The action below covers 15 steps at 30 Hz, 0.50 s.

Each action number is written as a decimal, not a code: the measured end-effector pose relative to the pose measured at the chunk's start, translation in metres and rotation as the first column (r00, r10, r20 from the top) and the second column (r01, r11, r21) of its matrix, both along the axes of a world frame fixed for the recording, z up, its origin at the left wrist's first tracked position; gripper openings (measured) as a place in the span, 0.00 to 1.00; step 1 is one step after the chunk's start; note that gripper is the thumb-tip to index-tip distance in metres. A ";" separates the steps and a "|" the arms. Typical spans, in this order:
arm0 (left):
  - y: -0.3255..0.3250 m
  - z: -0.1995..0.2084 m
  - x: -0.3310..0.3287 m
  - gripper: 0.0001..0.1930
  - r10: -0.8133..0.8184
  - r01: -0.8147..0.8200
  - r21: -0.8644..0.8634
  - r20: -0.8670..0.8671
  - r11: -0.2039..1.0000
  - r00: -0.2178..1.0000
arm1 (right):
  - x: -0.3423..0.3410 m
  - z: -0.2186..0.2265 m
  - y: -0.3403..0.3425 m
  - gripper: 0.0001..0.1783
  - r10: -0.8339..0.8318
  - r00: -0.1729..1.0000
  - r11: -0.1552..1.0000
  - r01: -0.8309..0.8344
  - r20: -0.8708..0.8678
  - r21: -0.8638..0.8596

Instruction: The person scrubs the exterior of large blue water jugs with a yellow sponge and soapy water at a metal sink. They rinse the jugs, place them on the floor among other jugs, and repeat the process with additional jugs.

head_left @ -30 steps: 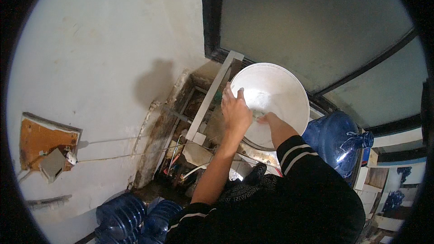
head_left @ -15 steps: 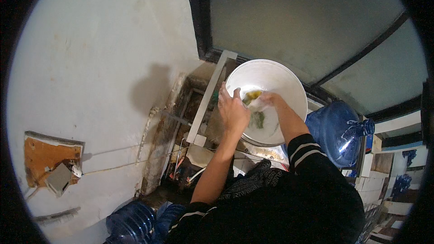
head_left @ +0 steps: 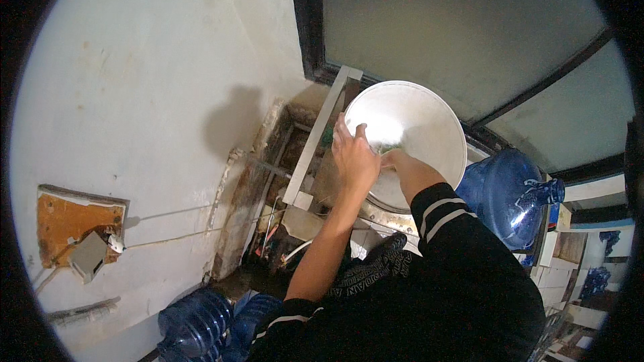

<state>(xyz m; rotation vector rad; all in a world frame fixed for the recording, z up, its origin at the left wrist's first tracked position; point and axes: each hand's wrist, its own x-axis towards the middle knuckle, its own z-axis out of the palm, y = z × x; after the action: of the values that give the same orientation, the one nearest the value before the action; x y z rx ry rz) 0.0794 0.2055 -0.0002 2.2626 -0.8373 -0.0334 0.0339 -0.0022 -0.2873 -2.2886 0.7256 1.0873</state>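
A deep white basin (head_left: 429, 121) stands tilted with its mouth toward me. My left hand (head_left: 355, 159) grips its left rim, the thumb raised over the inside. My right hand (head_left: 394, 159) reaches down into the basin, fingers bent and partly hidden behind the left hand. Just past its fingertips shows a small patch of a soft green thing (head_left: 390, 148), most of it covered by the hand; its kind is unclear. Bright glare covers part of the basin's inner wall.
A large blue water jug (head_left: 503, 198) lies right of the basin, and more blue jugs (head_left: 194, 322) stand lower left. A white bar (head_left: 322, 134) runs along the basin's left side, above a dirty recess. A thin cord (head_left: 194, 233) crosses the wall. Framed glass (head_left: 443, 33) rises behind.
My right hand has moved down and nearer the left hand, hiding most of the yellow and green soft thing. The left hand keeps its hold on the rim. The view has shifted slightly.
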 end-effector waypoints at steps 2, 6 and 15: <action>0.000 0.000 0.002 0.23 0.013 -0.012 0.027 -0.014 1.000 1.000 | 0.016 0.019 0.020 0.22 -0.134 0.987 0.967 0.111 0.085 0.227; 0.000 -0.008 0.007 0.24 0.030 -0.030 0.032 0.009 0.999 1.000 | 0.038 0.082 0.056 0.23 -0.536 0.843 0.607 0.356 0.035 0.711; 0.000 -0.005 0.012 0.24 0.019 -0.017 0.035 -0.064 0.999 0.998 | 0.013 0.284 0.001 0.24 -0.606 0.755 0.669 0.311 0.252 0.676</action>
<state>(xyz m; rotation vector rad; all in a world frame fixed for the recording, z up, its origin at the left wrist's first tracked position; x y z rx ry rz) 0.0915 0.2052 -0.0054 2.2888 -0.7877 -0.1121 0.0474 -0.0011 -0.0030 -1.5631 0.6117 0.3938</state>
